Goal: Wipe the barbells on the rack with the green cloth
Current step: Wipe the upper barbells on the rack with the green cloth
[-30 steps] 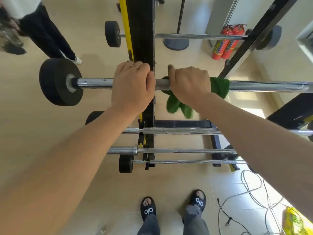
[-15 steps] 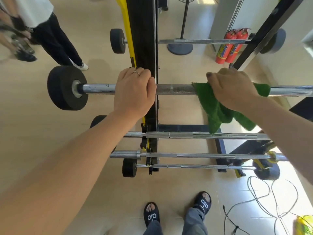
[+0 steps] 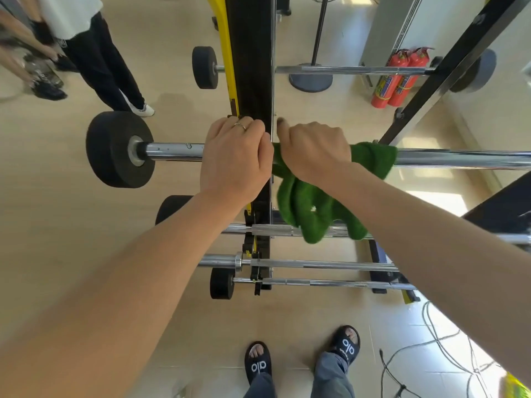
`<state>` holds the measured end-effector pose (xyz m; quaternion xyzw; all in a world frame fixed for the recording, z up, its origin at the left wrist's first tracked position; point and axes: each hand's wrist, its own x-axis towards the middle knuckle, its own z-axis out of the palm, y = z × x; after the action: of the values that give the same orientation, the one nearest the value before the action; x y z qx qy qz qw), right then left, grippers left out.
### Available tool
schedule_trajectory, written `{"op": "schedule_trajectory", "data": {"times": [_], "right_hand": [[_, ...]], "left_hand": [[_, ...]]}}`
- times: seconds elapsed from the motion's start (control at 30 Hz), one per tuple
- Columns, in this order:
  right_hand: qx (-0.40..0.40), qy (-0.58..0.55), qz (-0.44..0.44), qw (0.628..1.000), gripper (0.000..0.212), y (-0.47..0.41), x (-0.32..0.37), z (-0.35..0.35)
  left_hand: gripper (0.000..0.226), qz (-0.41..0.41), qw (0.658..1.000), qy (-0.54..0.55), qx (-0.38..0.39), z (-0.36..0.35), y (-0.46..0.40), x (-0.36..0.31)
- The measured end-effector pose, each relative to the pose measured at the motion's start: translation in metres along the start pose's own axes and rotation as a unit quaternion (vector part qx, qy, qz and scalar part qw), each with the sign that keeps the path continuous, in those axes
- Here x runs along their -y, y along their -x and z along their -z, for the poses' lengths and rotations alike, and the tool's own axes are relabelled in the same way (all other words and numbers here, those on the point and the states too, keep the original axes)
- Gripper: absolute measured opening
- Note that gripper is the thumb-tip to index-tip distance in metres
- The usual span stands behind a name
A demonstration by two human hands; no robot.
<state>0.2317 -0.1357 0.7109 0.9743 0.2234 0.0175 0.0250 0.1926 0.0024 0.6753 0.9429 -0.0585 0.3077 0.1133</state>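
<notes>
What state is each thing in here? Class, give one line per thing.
top barbell: lying across the rack, gripped by both hands
green cloth: wrapped over the bar, ends hanging
left hand: gripping the bare bar
right hand: holding the cloth round the bar
lower barbells: racked, untouched

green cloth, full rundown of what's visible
The green cloth looks like thick, fuzzy terry or microfibre, bright green, crumpled. It is wrapped over the chrome barbell, with one bunched end showing past the right hand on the bar and the loose folds hanging below the bar, overlapping the lower bars in this view. The right hand grips it around the bar. The left hand grips the bar right beside it; contact with the cloth cannot be told.
</notes>
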Motion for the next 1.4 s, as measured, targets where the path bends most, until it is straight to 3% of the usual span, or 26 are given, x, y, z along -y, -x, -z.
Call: {"op": "schedule_trajectory", "data": {"times": [0.1, 0.17, 0.4, 0.5, 0.6, 0.77, 0.87, 0.93, 1.07, 1.13, 1.2, 1.23, 1.27, 1.33, 1.4], "right_hand": [[-0.01, 0.0, 0.035, 0.999, 0.035, 0.007, -0.012, -0.005], [-0.033, 0.0, 0.054, 0.998, 0.044, 0.019, -0.035, -0.009], [-0.027, 0.037, -0.14, 0.989, 0.049, 0.054, -0.105, -0.009], [0.003, 0.038, -0.095, 0.995, 0.025, 0.036, -0.072, -0.009], [0.008, 0.055, -0.043, 0.998, 0.036, 0.01, -0.035, -0.016], [0.01, 0.068, 0.013, 0.998, 0.032, 0.002, -0.03, -0.014], [0.113, -0.052, -0.017, 0.992, 0.025, -0.006, -0.037, -0.002], [0.227, -0.164, -0.068, 0.958, 0.031, -0.022, -0.042, 0.003], [0.36, -0.209, -0.133, 0.9, 0.044, -0.052, -0.051, -0.008], [0.336, -0.197, -0.122, 0.913, 0.06, -0.055, -0.052, -0.015], [0.254, -0.137, -0.08, 0.954, 0.04, -0.032, -0.04, -0.007], [0.165, -0.099, -0.059, 0.98, 0.03, -0.021, -0.036, -0.011], [0.056, -0.06, -0.055, 0.995, 0.036, -0.01, -0.034, -0.019], [-0.125, -0.007, -0.082, 0.989, 0.051, 0.015, -0.02, -0.024], [-0.202, 0.005, -0.077, 0.976, 0.05, 0.019, -0.013, -0.039]], "left_hand": [[0.029, -0.004, 1.0, 0.002, 0.005, 0.001, -0.001, 0.001], [0.029, -0.004, 1.0, 0.003, 0.007, 0.001, -0.001, 0.002], [0.031, 0.016, 1.0, 0.011, 0.001, -0.001, 0.002, 0.0], [0.032, 0.019, 1.0, 0.014, 0.0, -0.002, 0.0, -0.001], [0.033, 0.015, 1.0, 0.006, 0.003, -0.002, 0.001, 0.0], [0.03, 0.003, 1.0, -0.001, 0.005, 0.0, 0.0, 0.001], [0.029, -0.004, 1.0, -0.001, 0.01, 0.002, 0.0, 0.002], [0.029, -0.006, 1.0, 0.002, 0.01, 0.001, 0.0, 0.002], [0.029, -0.008, 1.0, 0.003, 0.011, 0.001, 0.0, 0.004], [0.029, -0.007, 1.0, 0.005, 0.008, 0.001, 0.001, 0.003], [0.029, -0.003, 1.0, 0.008, 0.006, 0.0, 0.001, 0.002], [0.029, -0.001, 1.0, 0.011, 0.005, 0.0, 0.001, 0.001], [0.029, 0.0, 1.0, 0.013, 0.003, 0.0, 0.0, 0.001], [0.029, 0.002, 1.0, 0.012, 0.002, 0.0, 0.0, 0.0], [0.031, 0.001, 1.0, 0.008, 0.003, 0.0, 0.0, 0.0]]}}
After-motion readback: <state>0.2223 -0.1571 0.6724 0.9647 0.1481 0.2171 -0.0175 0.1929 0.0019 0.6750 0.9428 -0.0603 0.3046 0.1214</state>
